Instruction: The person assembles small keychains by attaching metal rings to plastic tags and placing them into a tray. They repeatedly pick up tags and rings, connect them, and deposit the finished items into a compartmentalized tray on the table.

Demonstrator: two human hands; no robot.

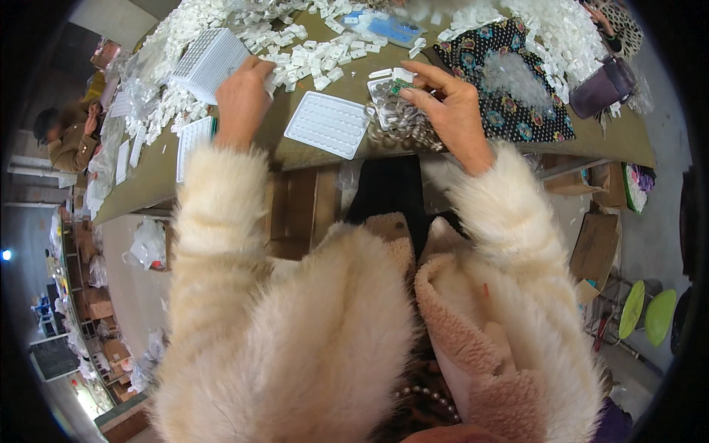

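My left hand (244, 96) is curled beside a stack of white ridged trays (210, 63), among loose small white plastic pieces (325, 60). Its fingertips are mostly hidden, with a bit of white at their edge. My right hand (452, 107) is bent over a pile of shiny metal ring-like parts (402, 133). Thumb and index finger close around a small green piece (399, 86), too small to make out well. Under those fingers lie a few white pieces with round grey parts. Between my hands a white tray with rows of shallow hollows (327, 124) lies flat.
White pieces are heaped across the table's far side. A blue tray (388, 28) lies among them. At right, a dark patterned cloth (517, 81) bears clear plastic bits, beside a purple tumbler (603, 86). Another person sits at far left (70, 140); another's hand shows at upper right (600, 18).
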